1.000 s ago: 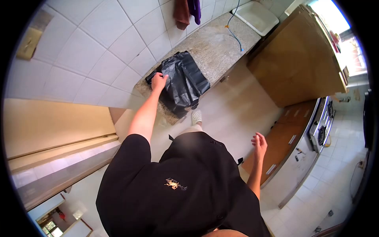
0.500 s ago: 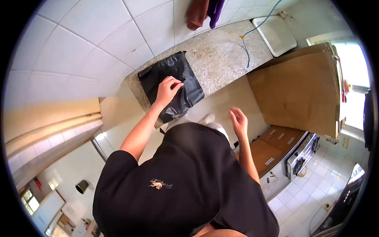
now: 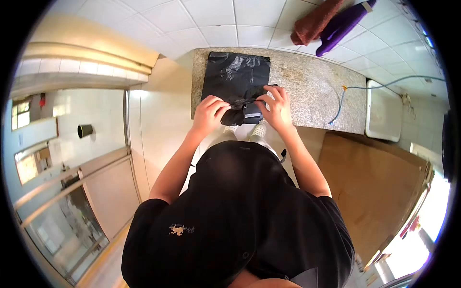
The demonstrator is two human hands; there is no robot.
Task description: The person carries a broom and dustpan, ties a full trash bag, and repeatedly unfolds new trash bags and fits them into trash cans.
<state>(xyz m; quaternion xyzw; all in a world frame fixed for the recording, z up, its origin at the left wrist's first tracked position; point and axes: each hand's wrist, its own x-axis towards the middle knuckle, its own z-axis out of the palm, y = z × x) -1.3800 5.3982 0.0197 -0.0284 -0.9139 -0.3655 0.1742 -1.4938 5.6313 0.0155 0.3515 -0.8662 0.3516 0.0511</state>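
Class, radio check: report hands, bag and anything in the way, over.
Left hand, right hand: both pinching black plastic bag. Bag spread on granite countertop. Blue hose off to the right, not touching bag.

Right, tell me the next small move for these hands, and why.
Probably ease the left hand and right hand slightly apart, to open out the near part of the black plastic. Both pinch it there, where it looks bunched near the front edge of the counter, while its far part lies spread out.
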